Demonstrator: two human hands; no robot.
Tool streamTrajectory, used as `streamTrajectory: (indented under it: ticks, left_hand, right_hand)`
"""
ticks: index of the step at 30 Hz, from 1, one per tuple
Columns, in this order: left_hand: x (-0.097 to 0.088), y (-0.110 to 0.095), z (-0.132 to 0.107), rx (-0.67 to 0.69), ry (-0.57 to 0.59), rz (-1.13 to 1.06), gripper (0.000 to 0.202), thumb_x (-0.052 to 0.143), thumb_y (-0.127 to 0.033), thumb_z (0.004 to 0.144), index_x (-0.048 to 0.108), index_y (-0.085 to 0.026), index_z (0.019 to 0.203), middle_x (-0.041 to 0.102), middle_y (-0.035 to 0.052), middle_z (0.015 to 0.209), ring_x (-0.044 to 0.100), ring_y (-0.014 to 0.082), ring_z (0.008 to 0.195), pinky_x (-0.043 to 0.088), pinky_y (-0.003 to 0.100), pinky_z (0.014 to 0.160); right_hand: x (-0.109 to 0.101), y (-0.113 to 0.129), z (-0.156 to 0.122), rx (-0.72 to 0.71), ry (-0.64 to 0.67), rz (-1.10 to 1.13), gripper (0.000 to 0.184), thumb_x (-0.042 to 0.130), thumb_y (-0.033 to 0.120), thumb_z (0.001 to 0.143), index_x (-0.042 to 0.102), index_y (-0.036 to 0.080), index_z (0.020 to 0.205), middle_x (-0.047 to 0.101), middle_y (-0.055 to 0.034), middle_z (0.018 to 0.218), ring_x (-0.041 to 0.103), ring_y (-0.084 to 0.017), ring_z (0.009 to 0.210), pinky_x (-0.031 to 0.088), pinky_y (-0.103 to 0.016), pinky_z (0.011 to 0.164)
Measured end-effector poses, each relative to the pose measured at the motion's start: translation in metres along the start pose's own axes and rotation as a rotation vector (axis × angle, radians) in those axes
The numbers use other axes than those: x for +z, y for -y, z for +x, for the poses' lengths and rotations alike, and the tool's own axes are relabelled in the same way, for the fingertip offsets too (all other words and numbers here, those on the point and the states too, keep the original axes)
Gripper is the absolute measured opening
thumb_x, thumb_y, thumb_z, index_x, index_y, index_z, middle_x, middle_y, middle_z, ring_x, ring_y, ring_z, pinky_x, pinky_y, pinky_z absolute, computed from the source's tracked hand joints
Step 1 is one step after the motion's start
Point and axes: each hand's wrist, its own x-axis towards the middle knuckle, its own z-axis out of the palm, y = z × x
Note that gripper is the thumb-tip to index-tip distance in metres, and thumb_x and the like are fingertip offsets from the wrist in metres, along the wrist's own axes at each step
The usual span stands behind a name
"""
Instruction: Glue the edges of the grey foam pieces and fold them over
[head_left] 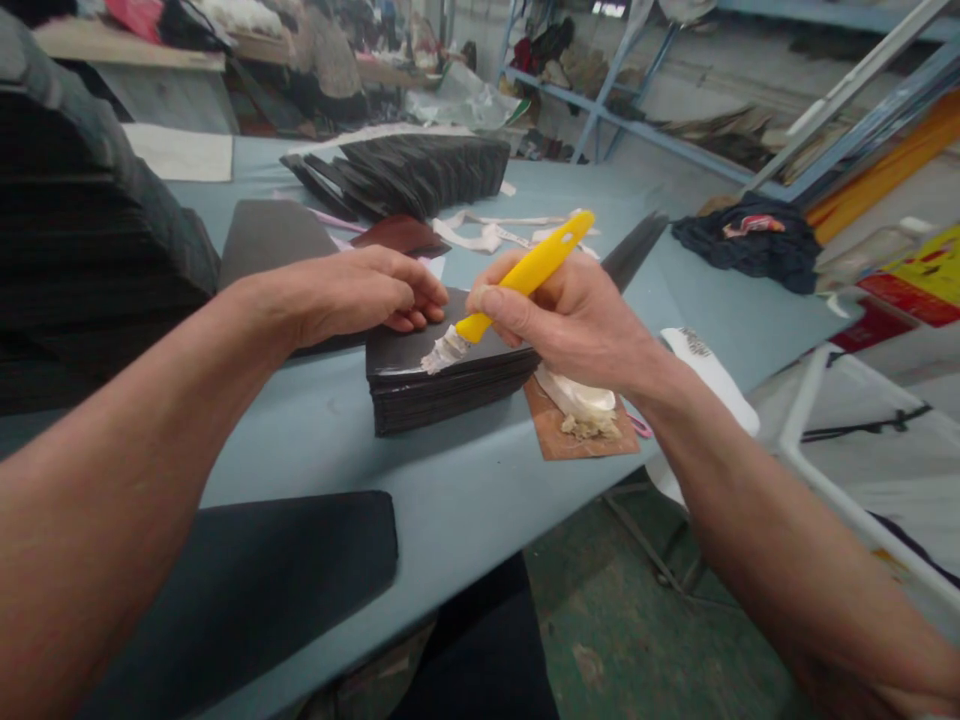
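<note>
Between my hands lies a stack of black sheets (450, 392) on the blue-grey table. My right hand (570, 315) is closed round a brush with a yellow handle (536, 265). The brush's white-caked bristles touch the top sheet's near edge, where a whitish wet streak shows. My left hand (367, 290) hovers over or rests on the far left of the stack, fingers loosely curled and holding nothing I can see. Right of the stack, a brown board (555, 440) carries a white container with pale, crusted paste (592, 425), partly hidden by my right hand.
A tall pile of black pieces (82, 240) rises at the left. Another black panel (300, 570) lies along the near edge. Fanned black pieces (427, 170) and white strips (487, 235) lie farther back. Dark cloth (750, 245) sits at the right, and a white-framed cart (810, 400) stands beside the table.
</note>
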Motion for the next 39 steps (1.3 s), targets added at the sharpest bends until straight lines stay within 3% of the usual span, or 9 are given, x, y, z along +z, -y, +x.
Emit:
streamTrajectory:
  ticks: [5, 10, 18, 23, 32, 35, 39]
  left_hand:
    - [0.007, -0.001, 0.003, -0.045, -0.074, 0.024, 0.048, 0.054, -0.017, 0.067, 0.081, -0.021, 0.106, 0.083, 0.0052, 0.111, 0.072, 0.0204, 0.096, 0.055, 0.023, 0.083]
    - [0.011, -0.006, 0.0, -0.069, -0.098, 0.093, 0.052, 0.049, -0.011, 0.076, 0.078, -0.014, 0.118, 0.082, 0.0061, 0.118, 0.07, 0.0187, 0.1, 0.053, 0.026, 0.095]
    - [0.01, 0.001, 0.001, -0.023, -0.117, 0.06, 0.04, 0.057, -0.015, 0.079, 0.078, -0.014, 0.113, 0.082, 0.0093, 0.114, 0.067, 0.02, 0.095, 0.054, 0.027, 0.092]
    - [0.011, 0.0, 0.001, -0.045, -0.115, 0.049, 0.038, 0.058, -0.014, 0.083, 0.079, -0.015, 0.114, 0.082, 0.0066, 0.114, 0.066, 0.02, 0.095, 0.053, 0.028, 0.096]
    - [0.011, 0.004, 0.006, -0.032, -0.137, 0.052, 0.046, 0.057, -0.016, 0.073, 0.081, -0.018, 0.111, 0.083, 0.0076, 0.109, 0.068, 0.0202, 0.09, 0.055, 0.026, 0.086]
    - [0.011, 0.007, 0.009, -0.006, -0.134, 0.015, 0.042, 0.057, -0.018, 0.069, 0.082, -0.02, 0.104, 0.083, 0.0075, 0.104, 0.069, 0.0203, 0.087, 0.054, 0.024, 0.079]
    - [0.01, 0.003, 0.006, -0.021, -0.104, -0.005, 0.044, 0.055, -0.019, 0.068, 0.082, -0.019, 0.102, 0.083, 0.007, 0.103, 0.071, 0.0196, 0.088, 0.055, 0.025, 0.079]
  right_hand:
    - [-0.02, -0.003, -0.006, 0.007, 0.002, -0.077, 0.048, 0.084, 0.068, 0.09, 0.071, 0.022, 0.084, 0.056, 0.0031, 0.065, 0.047, -0.012, 0.061, 0.04, -0.026, 0.051]
    - [-0.04, -0.002, -0.013, 0.03, 0.0, -0.146, 0.052, 0.081, 0.072, 0.09, 0.07, 0.022, 0.079, 0.055, 0.0031, 0.063, 0.046, -0.012, 0.06, 0.039, -0.027, 0.052]
    - [-0.078, -0.02, -0.03, 0.097, -0.103, -0.213, 0.051, 0.081, 0.064, 0.094, 0.068, 0.019, 0.074, 0.055, 0.0018, 0.063, 0.042, -0.01, 0.059, 0.032, -0.028, 0.048]
    - [-0.09, -0.024, -0.035, 0.101, -0.163, -0.2, 0.048, 0.084, 0.06, 0.093, 0.066, 0.021, 0.072, 0.057, 0.0013, 0.065, 0.044, -0.01, 0.058, 0.03, -0.028, 0.046]
    - [-0.089, -0.001, -0.025, 0.064, -0.09, -0.442, 0.05, 0.083, 0.062, 0.094, 0.067, 0.022, 0.068, 0.053, 0.002, 0.06, 0.037, -0.01, 0.056, 0.025, -0.029, 0.047]
    - [-0.074, 0.013, -0.023, 0.037, -0.11, -0.434, 0.049, 0.081, 0.06, 0.096, 0.067, 0.022, 0.069, 0.055, 0.001, 0.063, 0.04, -0.01, 0.058, 0.026, -0.027, 0.047]
    - [-0.037, 0.028, -0.017, -0.034, -0.175, -0.246, 0.047, 0.079, 0.066, 0.096, 0.07, 0.022, 0.079, 0.054, 0.0031, 0.062, 0.045, -0.01, 0.057, 0.036, -0.025, 0.05]
